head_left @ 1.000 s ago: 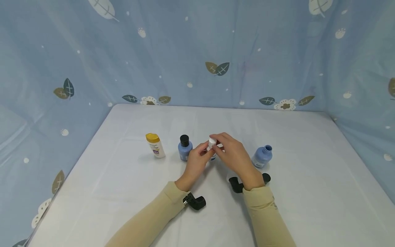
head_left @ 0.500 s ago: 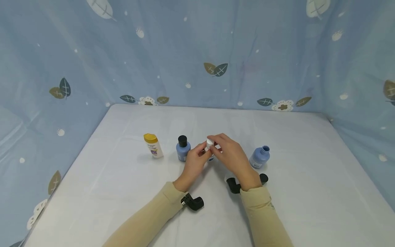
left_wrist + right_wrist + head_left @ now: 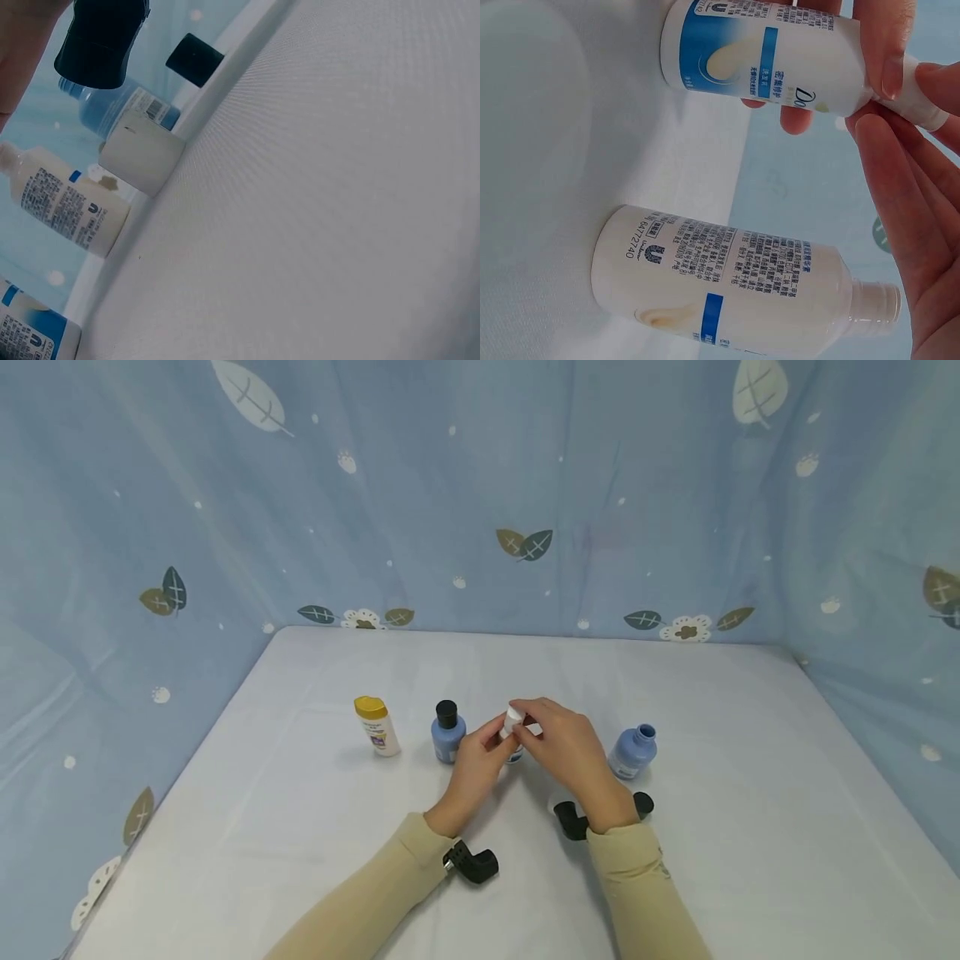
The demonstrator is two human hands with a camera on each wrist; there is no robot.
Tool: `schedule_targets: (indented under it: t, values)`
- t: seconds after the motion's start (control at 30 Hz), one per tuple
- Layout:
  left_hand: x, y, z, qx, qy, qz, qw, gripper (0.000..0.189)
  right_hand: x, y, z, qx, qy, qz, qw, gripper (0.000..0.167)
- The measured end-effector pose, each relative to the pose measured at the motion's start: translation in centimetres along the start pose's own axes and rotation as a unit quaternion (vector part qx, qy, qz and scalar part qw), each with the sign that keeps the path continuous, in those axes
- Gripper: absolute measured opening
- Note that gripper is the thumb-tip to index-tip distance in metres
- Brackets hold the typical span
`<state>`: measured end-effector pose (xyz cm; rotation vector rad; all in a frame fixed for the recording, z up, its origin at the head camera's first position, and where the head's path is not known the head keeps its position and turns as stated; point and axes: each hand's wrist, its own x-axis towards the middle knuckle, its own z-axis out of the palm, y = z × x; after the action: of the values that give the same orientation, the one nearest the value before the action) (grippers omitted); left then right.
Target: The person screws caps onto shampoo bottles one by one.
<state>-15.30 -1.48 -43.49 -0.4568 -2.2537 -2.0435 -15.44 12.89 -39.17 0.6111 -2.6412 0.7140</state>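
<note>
My left hand (image 3: 474,764) grips a white-and-blue shampoo bottle (image 3: 727,52) near the middle of the table. The fingers and thumb of my right hand (image 3: 567,745) pinch a small white cap (image 3: 512,720), tilted right at the bottle's neck. Much of that bottle is hidden behind the hands in the head view, but its label faces the right wrist view. Close beside it stands an uncapped white bottle (image 3: 727,281), its threaded neck (image 3: 875,304) bare. A blue bottle (image 3: 448,735) with a black cap stands just left of my left hand.
An open blue bottle (image 3: 632,752) stands right of my right hand. A yellow-capped white bottle (image 3: 377,727) is at the left. On the table, a wide white cap-like piece (image 3: 142,154) and a black cap (image 3: 195,60) show in the left wrist view. A patterned blue curtain (image 3: 480,485) hangs behind.
The white cap in my right fingers leans over more than before. Both hands stay at the same bottle. The head view has shifted slightly.
</note>
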Motion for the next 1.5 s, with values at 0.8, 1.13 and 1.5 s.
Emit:
schedule_targets:
  t: [0.8, 1.13, 1.5]
  values:
    - [0.16, -0.23, -0.19, -0.017, -0.035, -0.015, 0.9991, 0.037, -0.28, 0.22, 0.16, -0.002, 0.011, 0.008, 0.9999, 0.033]
    - [0.2, -0.39, -0.35, -0.038, -0.04, -0.022, 0.9983, 0.038, -0.02, 0.14, 0.4, -0.004, -0.003, 0.01, 0.9999, 0.032]
    - [0.19, -0.08, -0.43, -0.041, -0.041, -0.002, 0.9983, 0.037, 0.06, 0.05, 0.3, 0.009, 0.004, 0.014, 0.9999, 0.03]
